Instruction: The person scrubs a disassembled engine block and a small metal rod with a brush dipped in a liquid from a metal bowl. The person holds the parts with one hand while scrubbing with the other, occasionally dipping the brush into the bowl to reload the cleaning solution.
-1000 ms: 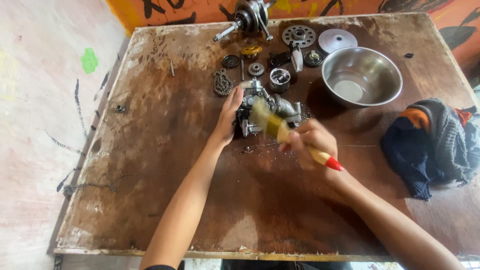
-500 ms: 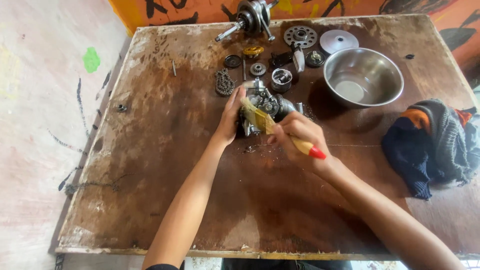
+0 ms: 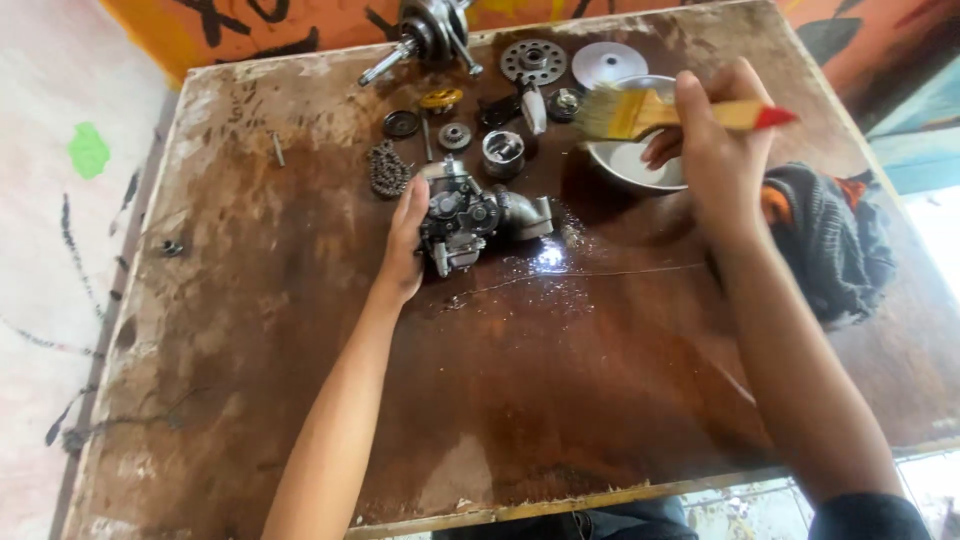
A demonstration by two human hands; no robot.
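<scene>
My left hand (image 3: 405, 240) rests flat against the left side of a grimy metal carburettor (image 3: 470, 218) lying on the stained brown table (image 3: 300, 330). My right hand (image 3: 715, 140) is raised over the steel bowl (image 3: 625, 162) and grips a paintbrush (image 3: 650, 113) with a yellow handle and a red tip. The brush's pale bristles point left, above the bowl's near rim. The bowl is partly hidden behind my right hand. A wet shiny patch (image 3: 550, 258) lies on the table just right of the carburettor.
Several engine parts line the table's far side: a crankshaft (image 3: 425, 30), a toothed gear (image 3: 532, 60), a round silver disc (image 3: 608, 62), a coiled chain (image 3: 385, 168), a small piston (image 3: 502, 152). A dark knitted cloth (image 3: 830, 240) lies at the right. A pale painted floor shows left.
My right hand has lifted the brush off the carburettor and carried it right, over the bowl. My left hand stays on the carburettor. The view has shifted.
</scene>
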